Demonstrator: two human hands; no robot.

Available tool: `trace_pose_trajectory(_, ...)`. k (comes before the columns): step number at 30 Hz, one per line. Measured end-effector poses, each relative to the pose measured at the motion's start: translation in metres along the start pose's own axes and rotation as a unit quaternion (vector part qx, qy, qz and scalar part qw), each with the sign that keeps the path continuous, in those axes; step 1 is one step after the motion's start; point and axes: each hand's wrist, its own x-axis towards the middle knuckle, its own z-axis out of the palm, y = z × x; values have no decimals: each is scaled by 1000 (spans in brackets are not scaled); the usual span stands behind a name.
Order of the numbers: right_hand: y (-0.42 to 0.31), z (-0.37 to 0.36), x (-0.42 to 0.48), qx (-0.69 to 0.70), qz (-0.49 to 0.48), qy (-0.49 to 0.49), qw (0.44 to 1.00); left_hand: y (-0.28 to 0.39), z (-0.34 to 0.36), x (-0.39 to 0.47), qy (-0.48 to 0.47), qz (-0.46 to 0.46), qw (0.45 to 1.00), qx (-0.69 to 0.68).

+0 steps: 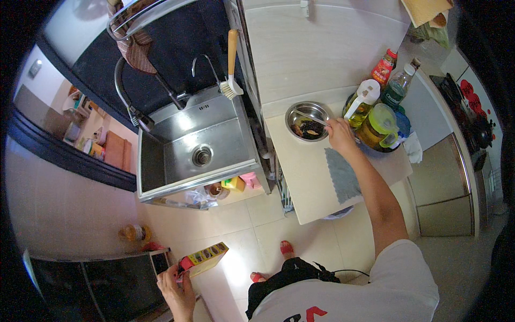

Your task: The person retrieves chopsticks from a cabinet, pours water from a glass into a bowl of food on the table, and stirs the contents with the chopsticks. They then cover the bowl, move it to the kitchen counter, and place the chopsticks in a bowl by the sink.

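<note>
My right hand (342,136) grips one end of a thin, pale utensil (310,117), a spoon handle or a chopstick, which reaches across a stainless steel bowl (288,122). Inside the bowl lies a dark, wet-looking food mixture (310,128) with brownish and light bits. The bowl rests on a cream countertop (295,173) at the wall side. Low on the left, my left hand (179,292) holds a yellow and red printed carton (207,257) by its red end, above the floor and away from the counter. A grey cloth (342,177) lies under my right forearm.
Right of the bowl stand an oil jug (360,104), a lidded pitcher (376,126), a red-labelled jar (384,68) and a glass bottle (398,86). A steel sink (189,141) is at left, with a wooden-handled brush (231,68) above its rim. A dark cabinet (108,285) stands lower left.
</note>
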Motion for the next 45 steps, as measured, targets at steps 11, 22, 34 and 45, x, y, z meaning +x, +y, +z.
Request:
trace_pose_trajectory(11, -15, -3, 6, -109, 43, -101, 988, 3, 4, 2, -13, -8, 1000, -14)
trace_pose_trajectory(22, -16, -14, 9, -57, 80, -115, 989, 6, 4, 2, 9, 15, 1000, -5)
trace_pose_trajectory(34, -124, -50, -58, 287, -47, -92, 952, 18, 0, 26, 78, -4, 988, -130)
trace_pose_trajectory(45, -312, -13, -190, 701, -27, -410, 582, -14, -25, 2, 181, -105, 887, -411)
